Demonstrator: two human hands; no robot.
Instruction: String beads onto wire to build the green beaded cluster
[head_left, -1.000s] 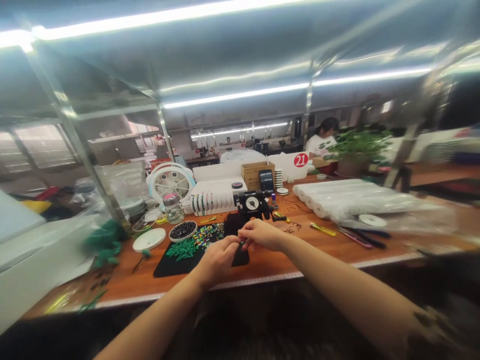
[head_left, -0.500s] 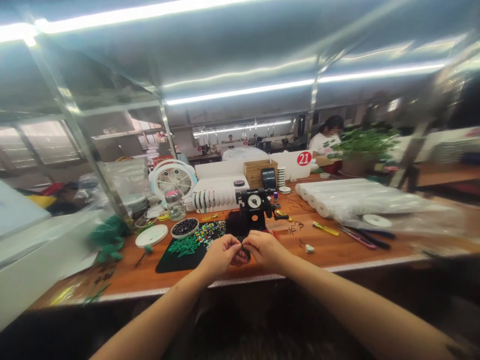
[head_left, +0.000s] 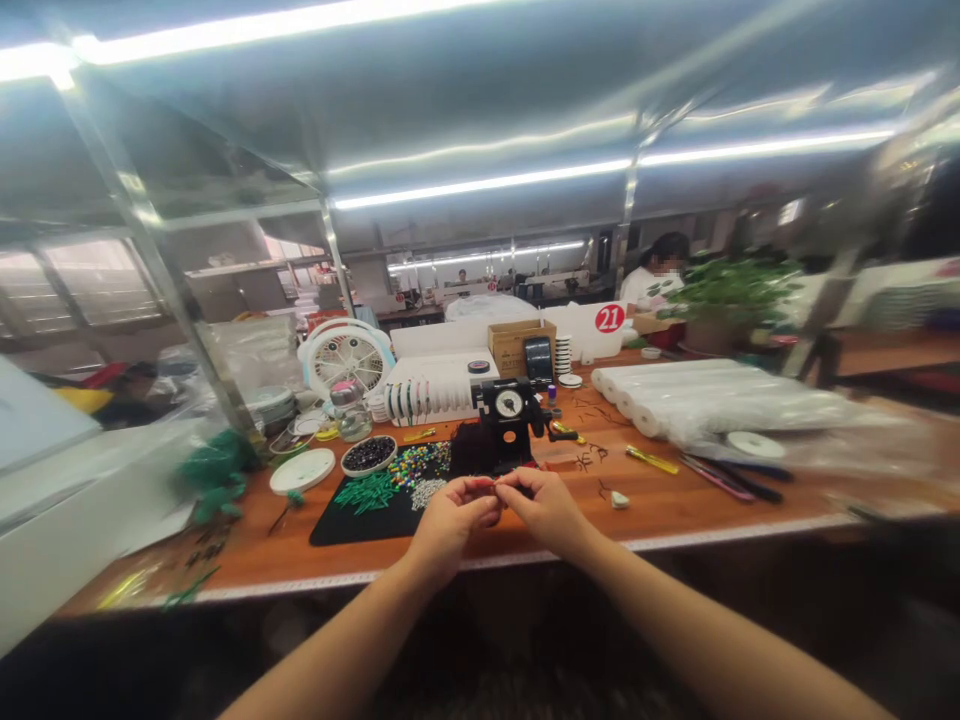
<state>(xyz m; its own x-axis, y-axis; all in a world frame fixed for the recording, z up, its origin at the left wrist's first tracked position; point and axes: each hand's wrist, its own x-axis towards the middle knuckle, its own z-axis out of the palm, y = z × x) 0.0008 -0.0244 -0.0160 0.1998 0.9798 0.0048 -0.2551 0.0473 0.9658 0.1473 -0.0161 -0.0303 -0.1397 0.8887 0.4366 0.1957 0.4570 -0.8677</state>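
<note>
My left hand (head_left: pixel 455 520) and my right hand (head_left: pixel 541 507) meet at the fingertips above the table's front edge. Both are pinched around something too small to make out. Behind them stands a black machine with a round dial (head_left: pixel 509 403). To the left, a black mat (head_left: pixel 330 522) bears green sticks (head_left: pixel 367 492), multicoloured beads (head_left: pixel 417 464) and silvery beads (head_left: pixel 428 493). A round dish of black beads (head_left: pixel 370 455) sits at the mat's back left corner.
White rolls (head_left: pixel 660 395) lie at the right, with pliers (head_left: pixel 739 475) in front. A yellow cutter (head_left: pixel 652 459) is nearer the middle. A white fan (head_left: pixel 347 361) and white lid (head_left: pixel 302 471) are at left. A person (head_left: pixel 654 275) sits beyond the plant.
Both hands have shifted slightly to the right, and their fingers are now more level. The silvery beads beside my left hand show more fully.
</note>
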